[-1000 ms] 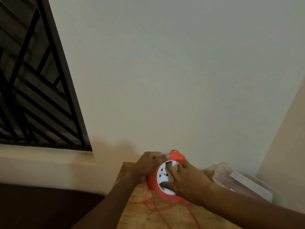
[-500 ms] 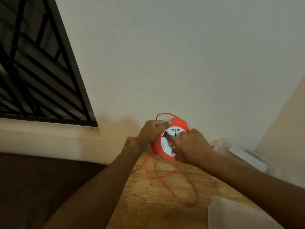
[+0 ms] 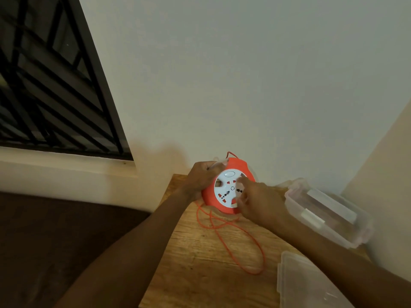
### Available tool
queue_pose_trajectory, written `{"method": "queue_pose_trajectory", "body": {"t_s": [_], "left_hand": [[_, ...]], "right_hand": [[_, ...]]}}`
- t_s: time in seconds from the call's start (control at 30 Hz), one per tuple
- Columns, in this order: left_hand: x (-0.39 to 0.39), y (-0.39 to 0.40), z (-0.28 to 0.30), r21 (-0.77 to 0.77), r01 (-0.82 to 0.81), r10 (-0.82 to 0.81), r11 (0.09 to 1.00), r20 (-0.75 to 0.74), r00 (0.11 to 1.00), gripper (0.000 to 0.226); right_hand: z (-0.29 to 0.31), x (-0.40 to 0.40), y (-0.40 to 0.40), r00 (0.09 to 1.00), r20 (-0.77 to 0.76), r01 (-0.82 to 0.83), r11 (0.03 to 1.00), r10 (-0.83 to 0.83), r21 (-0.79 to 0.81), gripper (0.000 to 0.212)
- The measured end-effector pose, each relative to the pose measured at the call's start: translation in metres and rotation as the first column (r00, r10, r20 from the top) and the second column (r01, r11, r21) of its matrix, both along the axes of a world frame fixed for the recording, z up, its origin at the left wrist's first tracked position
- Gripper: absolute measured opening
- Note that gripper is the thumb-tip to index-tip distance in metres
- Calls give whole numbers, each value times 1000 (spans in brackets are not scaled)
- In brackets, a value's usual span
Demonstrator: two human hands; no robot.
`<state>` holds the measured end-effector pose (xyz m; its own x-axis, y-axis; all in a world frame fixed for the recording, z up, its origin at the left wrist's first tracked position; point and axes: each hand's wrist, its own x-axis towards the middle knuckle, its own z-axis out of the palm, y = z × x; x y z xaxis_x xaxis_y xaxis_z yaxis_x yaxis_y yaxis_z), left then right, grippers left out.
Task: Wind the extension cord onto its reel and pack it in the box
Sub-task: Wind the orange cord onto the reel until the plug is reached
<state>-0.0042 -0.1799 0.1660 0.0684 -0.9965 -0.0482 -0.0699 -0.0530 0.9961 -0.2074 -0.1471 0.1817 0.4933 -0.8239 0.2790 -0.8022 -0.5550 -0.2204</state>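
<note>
An orange reel with a white socket face is held tilted above the far end of the wooden table. My left hand grips its left rim from behind. My right hand rests on the right side of the white face, fingers pressed on it. A thin orange cord hangs from the reel and lies in loose loops on the table. A clear plastic box stands to the right of the reel, and its clear lid lies at the near right.
A pale wall runs just behind the table and a second wall closes the right side. A window with a black grille and a white sill sits to the left. Dark floor lies left of the table.
The view has tilted down, showing more table, the box and lid. The white face has turned under my right hand, and the cord loops on the table have shifted.
</note>
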Motion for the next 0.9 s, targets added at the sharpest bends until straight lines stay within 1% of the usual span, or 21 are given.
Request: {"method": "queue_pose_trajectory", "body": {"t_s": [0.03,0.07,0.1,0.13,0.2,0.23,0.3,0.4,0.47,0.6,0.67,0.73,0.77,0.8,0.87,0.9], "left_hand": [[1,0,1,0,3,-3,1000,9,1000,74],[3,0,2,2,7,-7,1000,9,1000,73],[5,-1,2,4,15,-15,1000,12,1000,70],[6,-1,3,3,35,-35,999,28,999,67],[6,-3,4,7,90,-90,996,65,994,54],[6,-3,5,12,116,-117,993,84,990,46],[5,-2,7,5,143,-142,990,129,981,37],[5,-1,11,-5,133,-131,991,156,979,35],[6,-1,15,8,139,-139,990,166,976,35],[9,-1,15,48,155,-162,987,195,967,32],[12,-1,11,62,148,-157,987,177,972,29],[13,-1,8,64,127,-135,990,140,981,33],[12,1,7,58,99,-105,993,109,988,38],[12,2,6,46,62,-65,997,65,996,43],[9,8,0,14,-14,15,1000,-76,997,44],[7,11,-2,0,-50,49,999,-143,988,44]], "right_hand": [[2,-6,-4,982,-162,-123,979,97,-160,49],[3,-12,-8,938,-291,-266,931,190,-250,46],[6,-16,-11,881,-394,-388,878,263,-280,42],[7,-18,-13,819,-480,-479,836,315,-268,39],[9,-15,-16,693,-628,-586,783,354,-206,36],[10,-12,-15,647,-677,-607,774,350,-180,34],[14,-6,-10,605,-736,-604,777,302,-177,29],[23,3,-2,564,-795,-574,798,222,-184,30],[26,10,2,533,-822,-583,792,201,-184,30],[33,22,6,508,-843,-582,792,177,-184,33],[33,26,4,508,-846,-571,799,164,-188,39],[35,31,4,551,-818,-499,850,164,-166,45],[36,33,2,599,-783,-440,885,167,-149,47],[37,35,-1,668,-726,-365,921,159,-134,48],[41,35,-8,819,-562,-194,978,117,-80,49],[42,36,-12,874,-477,-124,991,89,-43,49]]}}
